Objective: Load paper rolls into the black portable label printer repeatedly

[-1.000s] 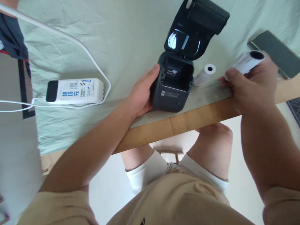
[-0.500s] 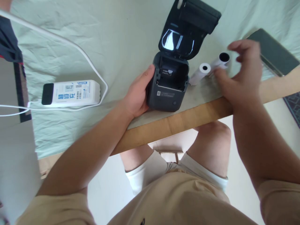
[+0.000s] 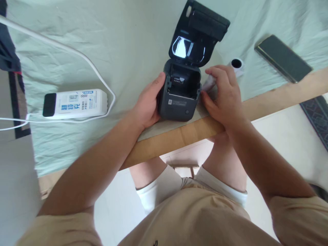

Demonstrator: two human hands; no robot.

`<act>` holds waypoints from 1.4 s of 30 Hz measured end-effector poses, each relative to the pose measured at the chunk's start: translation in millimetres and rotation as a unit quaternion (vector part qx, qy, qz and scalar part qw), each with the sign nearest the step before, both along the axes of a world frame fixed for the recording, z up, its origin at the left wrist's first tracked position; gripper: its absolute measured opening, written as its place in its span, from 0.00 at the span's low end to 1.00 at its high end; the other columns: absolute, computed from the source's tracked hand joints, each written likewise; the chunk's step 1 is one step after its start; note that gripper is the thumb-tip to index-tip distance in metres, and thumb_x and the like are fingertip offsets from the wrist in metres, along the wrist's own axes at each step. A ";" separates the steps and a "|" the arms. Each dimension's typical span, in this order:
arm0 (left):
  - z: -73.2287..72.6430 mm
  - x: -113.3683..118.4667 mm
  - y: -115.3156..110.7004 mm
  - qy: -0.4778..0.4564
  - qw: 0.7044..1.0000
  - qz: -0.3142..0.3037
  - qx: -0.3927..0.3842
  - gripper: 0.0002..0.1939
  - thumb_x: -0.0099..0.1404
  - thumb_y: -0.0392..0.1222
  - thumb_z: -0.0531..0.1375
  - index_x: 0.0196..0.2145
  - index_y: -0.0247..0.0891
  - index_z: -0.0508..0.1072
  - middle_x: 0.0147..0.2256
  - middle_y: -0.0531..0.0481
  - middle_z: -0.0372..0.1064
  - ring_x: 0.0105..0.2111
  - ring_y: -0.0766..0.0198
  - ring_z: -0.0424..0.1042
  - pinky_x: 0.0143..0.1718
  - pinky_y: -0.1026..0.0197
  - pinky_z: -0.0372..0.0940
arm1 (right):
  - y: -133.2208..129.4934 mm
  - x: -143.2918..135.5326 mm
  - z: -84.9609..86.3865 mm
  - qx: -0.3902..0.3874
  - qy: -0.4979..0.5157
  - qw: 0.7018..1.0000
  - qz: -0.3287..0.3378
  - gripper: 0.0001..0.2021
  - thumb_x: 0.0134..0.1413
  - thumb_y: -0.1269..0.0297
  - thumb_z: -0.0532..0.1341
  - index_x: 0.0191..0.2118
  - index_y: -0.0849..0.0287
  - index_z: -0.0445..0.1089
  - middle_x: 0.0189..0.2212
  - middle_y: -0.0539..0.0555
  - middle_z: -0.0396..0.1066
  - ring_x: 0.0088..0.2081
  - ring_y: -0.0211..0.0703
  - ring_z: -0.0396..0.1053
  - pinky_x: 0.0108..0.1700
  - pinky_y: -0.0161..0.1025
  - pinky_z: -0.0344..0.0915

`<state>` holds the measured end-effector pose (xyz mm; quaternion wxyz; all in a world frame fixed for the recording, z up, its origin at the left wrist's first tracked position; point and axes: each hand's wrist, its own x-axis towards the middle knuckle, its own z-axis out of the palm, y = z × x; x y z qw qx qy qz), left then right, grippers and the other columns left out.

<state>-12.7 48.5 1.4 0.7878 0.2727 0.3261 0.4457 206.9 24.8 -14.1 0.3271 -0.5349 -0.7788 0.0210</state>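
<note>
My left hand [image 3: 148, 102] is wrapped round the left side of a dark grey label printer [image 3: 178, 109], which sits near the table edge. The printer's lid [image 3: 200, 30] stands flipped up, and its inner bay shows a small white label but no roll. Just right of the printer, my right hand [image 3: 224, 94] has its thumb and fingers closed around a small white paper roll [image 3: 208, 83], partly hidden by the fingers. Behind that hand stands a second white paper roll [image 3: 239, 71] with a wide dark core, its lower part covered by the hand.
A dark phone [image 3: 284, 58] lies at the right. On the left, a white power bank [image 3: 77, 104] with blue print rests beside a white cable [image 3: 84, 56]. A pale green cloth [image 3: 123, 41] covers the table, whose wooden edge [image 3: 164, 147] runs in front of me.
My right hand has moved left from beside the wide-cored roll and closed on the smaller paper roll next to the printer. My left hand keeps its hold; the view has shifted slightly.
</note>
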 end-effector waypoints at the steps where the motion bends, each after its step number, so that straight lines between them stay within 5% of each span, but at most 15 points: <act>1: 0.4 0.0 0.0 -0.002 1.000 -0.001 0.001 0.20 0.77 0.47 0.52 0.41 0.32 0.79 0.30 0.49 0.78 0.45 0.55 0.82 0.50 0.54 0.76 | 1.5 2.3 -1.6 0.000 0.000 1.000 0.003 0.23 0.58 0.69 0.60 0.59 0.52 0.64 0.55 0.61 0.68 0.59 0.56 0.67 0.63 0.61 0.66; 6: 2.8 0.2 -0.7 -0.005 1.000 -0.012 0.009 0.20 0.78 0.47 0.51 0.44 0.31 0.79 0.34 0.47 0.80 0.41 0.57 0.82 0.47 0.53 0.77 | 4.6 7.5 -4.8 -0.011 0.027 1.000 -0.002 0.21 0.61 0.70 0.58 0.58 0.44 0.65 0.49 0.55 0.72 0.51 0.53 0.72 0.55 0.57 0.72; 10: 2.9 1.6 -1.0 0.005 1.000 -0.004 0.015 0.21 0.78 0.47 0.50 0.42 0.33 0.80 0.35 0.47 0.80 0.43 0.57 0.81 0.47 0.55 0.77 | 6.7 9.0 -6.6 -0.023 0.029 0.999 0.001 0.26 0.57 0.72 0.59 0.60 0.46 0.61 0.49 0.55 0.74 0.52 0.56 0.72 0.57 0.61 0.70; 14: 2.1 3.3 -0.8 0.017 1.000 0.002 0.026 0.22 0.77 0.48 0.50 0.34 0.36 0.79 0.31 0.49 0.78 0.47 0.55 0.81 0.48 0.55 0.77 | 9.3 11.2 -9.3 -0.028 0.044 0.999 -0.001 0.21 0.59 0.67 0.62 0.58 0.47 0.66 0.49 0.58 0.70 0.53 0.57 0.70 0.59 0.62 0.66; 19: 3.5 4.0 -0.9 -0.001 1.000 -0.010 0.026 0.25 0.78 0.49 0.48 0.37 0.36 0.82 0.33 0.49 0.79 0.46 0.54 0.81 0.46 0.55 0.77 | 9.2 11.8 -9.6 -0.038 0.072 0.997 -0.008 0.17 0.63 0.61 0.63 0.57 0.45 0.69 0.46 0.57 0.66 0.50 0.55 0.68 0.57 0.58 0.66; 27: 4.6 5.1 -1.9 -0.028 0.997 -0.022 0.065 0.27 0.79 0.48 0.46 0.30 0.36 0.79 0.27 0.47 0.75 0.46 0.51 0.80 0.45 0.52 0.76 | 4.8 7.3 -1.7 -0.010 0.043 0.999 -0.023 0.24 0.54 0.77 0.61 0.55 0.49 0.72 0.45 0.57 0.70 0.47 0.52 0.69 0.54 0.53 0.67; 32: 6.4 7.9 -4.7 -0.065 0.989 -0.068 0.114 0.28 0.79 0.47 0.44 0.31 0.36 0.78 0.33 0.43 0.78 0.47 0.53 0.77 0.47 0.57 0.74 | 7.7 7.9 1.0 0.004 0.010 1.000 -0.024 0.29 0.44 0.84 0.59 0.54 0.56 0.73 0.43 0.57 0.71 0.48 0.50 0.69 0.54 0.49 0.67; 36: 4.5 7.2 -7.2 -0.068 0.983 -0.077 0.150 0.19 0.77 0.45 0.53 0.35 0.32 0.76 0.33 0.44 0.75 0.37 0.59 0.75 0.41 0.60 0.71 | 10.7 7.1 3.6 -0.005 -0.016 1.000 -0.026 0.29 0.43 0.84 0.57 0.54 0.61 0.72 0.45 0.59 0.72 0.49 0.50 0.67 0.56 0.49 0.64; 42: -3.8 3.8 -4.3 0.004 0.985 -0.035 0.169 0.11 0.74 0.40 0.57 0.36 0.32 0.75 0.31 0.49 0.72 0.32 0.64 0.72 0.38 0.60 0.70 | 12.3 6.0 4.1 -0.042 -0.020 0.998 -0.034 0.29 0.47 0.83 0.58 0.55 0.55 0.69 0.48 0.58 0.72 0.52 0.52 0.65 0.61 0.51 0.60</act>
